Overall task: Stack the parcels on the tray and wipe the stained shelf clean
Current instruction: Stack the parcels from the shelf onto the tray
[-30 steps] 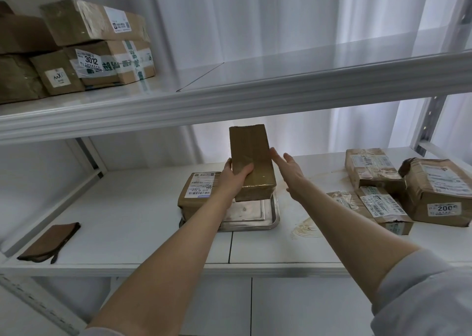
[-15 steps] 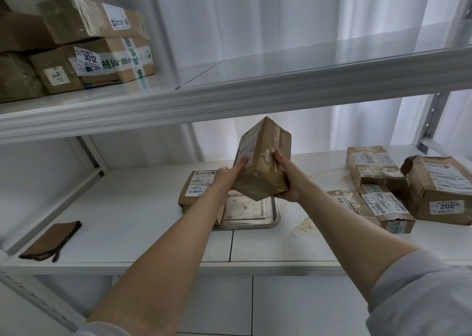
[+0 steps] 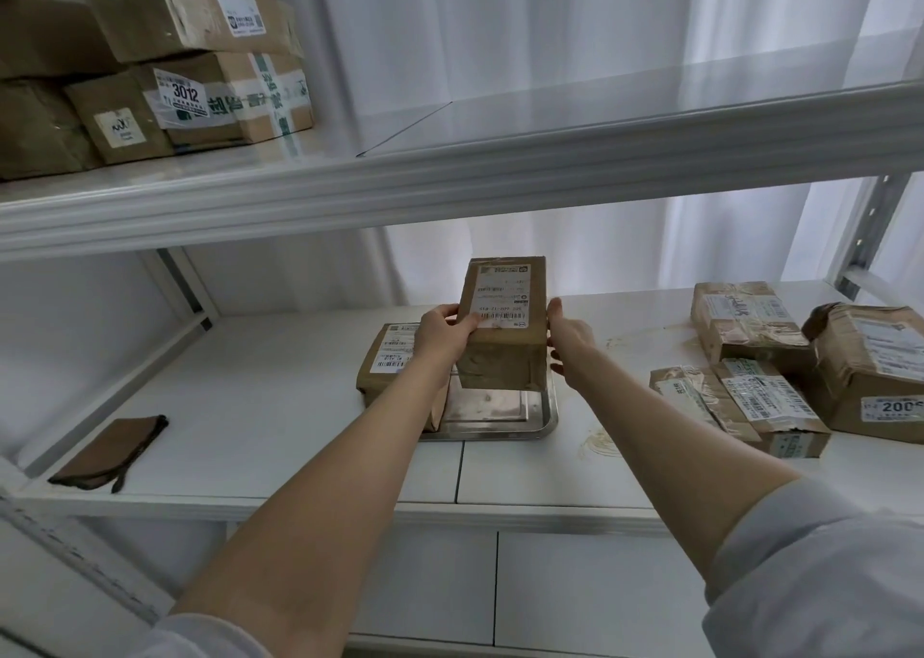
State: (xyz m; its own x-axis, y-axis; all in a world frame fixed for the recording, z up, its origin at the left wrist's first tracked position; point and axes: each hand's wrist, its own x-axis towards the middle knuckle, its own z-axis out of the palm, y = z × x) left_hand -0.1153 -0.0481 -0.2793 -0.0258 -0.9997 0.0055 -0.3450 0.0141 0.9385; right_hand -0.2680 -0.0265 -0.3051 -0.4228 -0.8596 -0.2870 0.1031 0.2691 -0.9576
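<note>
A taped brown parcel (image 3: 505, 327) stands on end over the steel tray (image 3: 500, 425) on the middle shelf (image 3: 250, 407). The left hand (image 3: 442, 332) grips its left edge, and the right hand (image 3: 570, 335) lies flat against its right side. Its barcode label is too small to read. The upper-shelf box (image 3: 200, 102) reads "3012"; the box at right (image 3: 875, 372) shows "200".

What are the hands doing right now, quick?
Left hand: holding the parcel.
Right hand: open, flat against the parcel's side.
</note>
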